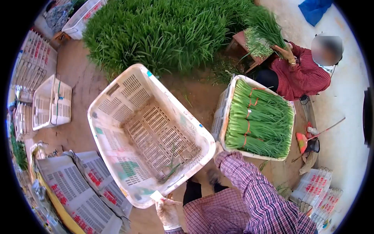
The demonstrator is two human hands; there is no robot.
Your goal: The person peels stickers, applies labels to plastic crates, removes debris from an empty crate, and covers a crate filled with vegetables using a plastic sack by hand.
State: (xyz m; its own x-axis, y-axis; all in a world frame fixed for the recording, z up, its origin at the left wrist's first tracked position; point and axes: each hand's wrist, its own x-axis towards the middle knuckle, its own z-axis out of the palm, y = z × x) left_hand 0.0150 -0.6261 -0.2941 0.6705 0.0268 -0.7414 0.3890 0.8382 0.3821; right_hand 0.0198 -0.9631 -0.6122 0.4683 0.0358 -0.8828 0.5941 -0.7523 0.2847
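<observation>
A large white plastic crate [156,128] is tilted in front of me, with only a few green stalks on its slatted floor. My left hand [167,210], in a pale, dirty glove, holds a small white card [157,195] against the crate's near rim. At the crate's right corner is my right hand [219,150], its fingers mostly hidden by the rim and the sleeve. Just beyond it stands a second white crate [255,153], packed with green stalk bundles [259,117] tied with red bands.
A big heap of green stalks [163,35] lies at the back. At right, a seated person [307,74] holds stalks over a small wooden table [257,60]. Empty crates [52,102] and stacked crates [70,187] stand left; more crates [315,187] lie lower right, near a broom [302,142].
</observation>
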